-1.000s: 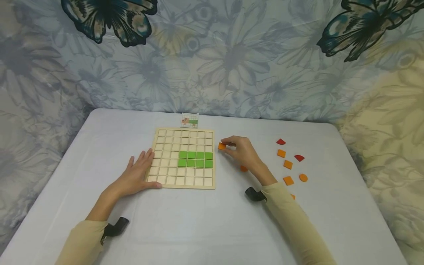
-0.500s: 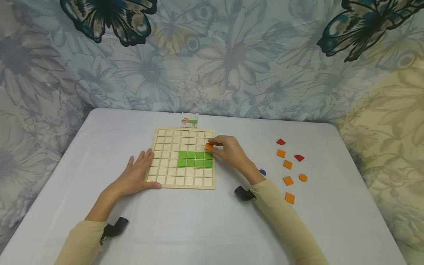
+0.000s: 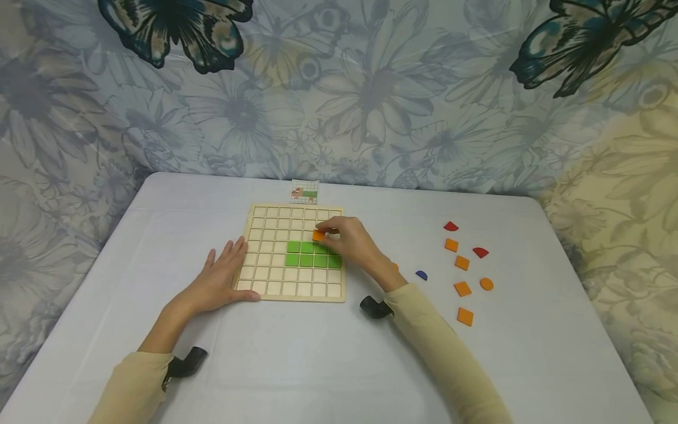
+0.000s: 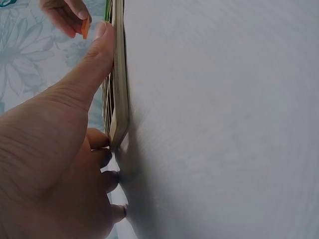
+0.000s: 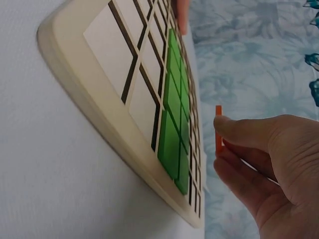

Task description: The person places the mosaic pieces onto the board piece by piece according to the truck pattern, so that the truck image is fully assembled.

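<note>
A pale wooden grid board (image 3: 269, 275) lies on the table, with two rows of green square tiles (image 3: 306, 259) set in its cells. My right hand (image 3: 354, 242) pinches an orange square tile (image 3: 318, 235) between thumb and fingers, above the board near the green rows. In the right wrist view the orange tile (image 5: 218, 130) is seen edge-on, apart from the board. My left hand (image 3: 218, 281) rests at the board's front left corner, its fingers spread along the left side. In the left wrist view the thumb (image 4: 94, 62) lies against the board's edge (image 4: 119, 74).
A small printed card (image 3: 304, 192) lies behind the board. Right of my right arm lie several orange square tiles (image 3: 465, 317), an orange round piece (image 3: 487, 284), two red pieces (image 3: 480, 252) and a blue half-round piece (image 3: 421, 275). A patterned cloth (image 3: 371, 100) hangs behind the table.
My right hand has carried the orange square tile leftward, from beside the board to over it. The blue half-round piece has come into view. My left hand has stayed put.
</note>
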The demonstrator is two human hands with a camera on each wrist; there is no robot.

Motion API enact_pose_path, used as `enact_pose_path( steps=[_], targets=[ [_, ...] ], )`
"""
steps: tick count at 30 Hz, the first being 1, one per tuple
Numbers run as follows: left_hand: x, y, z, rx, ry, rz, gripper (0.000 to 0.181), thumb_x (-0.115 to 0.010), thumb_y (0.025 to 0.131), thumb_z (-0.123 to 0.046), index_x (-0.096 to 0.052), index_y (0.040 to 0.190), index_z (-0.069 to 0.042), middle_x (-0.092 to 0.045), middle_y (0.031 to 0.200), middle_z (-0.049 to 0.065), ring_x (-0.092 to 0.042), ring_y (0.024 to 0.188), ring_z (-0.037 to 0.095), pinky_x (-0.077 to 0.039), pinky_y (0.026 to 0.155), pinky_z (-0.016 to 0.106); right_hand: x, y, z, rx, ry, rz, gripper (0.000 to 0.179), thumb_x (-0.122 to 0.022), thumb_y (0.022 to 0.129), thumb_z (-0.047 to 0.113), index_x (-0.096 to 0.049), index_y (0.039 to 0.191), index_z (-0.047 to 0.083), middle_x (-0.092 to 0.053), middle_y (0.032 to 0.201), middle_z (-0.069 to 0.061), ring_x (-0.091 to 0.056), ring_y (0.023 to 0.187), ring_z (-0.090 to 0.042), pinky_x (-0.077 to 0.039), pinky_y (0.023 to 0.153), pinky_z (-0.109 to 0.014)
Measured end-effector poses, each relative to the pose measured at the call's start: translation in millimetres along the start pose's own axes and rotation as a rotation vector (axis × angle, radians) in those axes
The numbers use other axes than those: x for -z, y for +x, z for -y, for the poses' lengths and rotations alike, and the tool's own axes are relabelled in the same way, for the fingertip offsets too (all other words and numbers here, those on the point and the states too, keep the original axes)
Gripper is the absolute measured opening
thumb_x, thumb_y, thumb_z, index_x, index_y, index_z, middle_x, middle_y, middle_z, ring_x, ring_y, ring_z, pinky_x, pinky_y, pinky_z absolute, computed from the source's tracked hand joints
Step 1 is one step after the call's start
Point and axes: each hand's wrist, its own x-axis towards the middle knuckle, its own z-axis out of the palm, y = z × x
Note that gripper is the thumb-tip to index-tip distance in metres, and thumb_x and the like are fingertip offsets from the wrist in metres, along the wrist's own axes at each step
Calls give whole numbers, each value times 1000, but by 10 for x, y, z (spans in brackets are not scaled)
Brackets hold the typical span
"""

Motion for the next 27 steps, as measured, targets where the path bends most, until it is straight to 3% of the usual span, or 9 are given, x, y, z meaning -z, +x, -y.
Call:
enact_pose_path(
  steps=[16,27],
  targets=[
    [-12,26,17,9,10,8,122,-78,74,-56,-10,154,6,-2,163,21,2,148,42,8,115,61,-253,134,182,71,-51,84,32,-77,84,8,-72,115,2,-72,111,-9,-68,101,-18,-53,86,-22],
    [-16,29,40,9,10,19,122,-77,74,-57,-9,154,5,0,163,20,2,148,42,8,115,60,-356,188,260,47,-52,138,32,-77,86,11,-72,116,4,-72,113,-6,-67,102,-16,-52,88,-24]
  ],
)
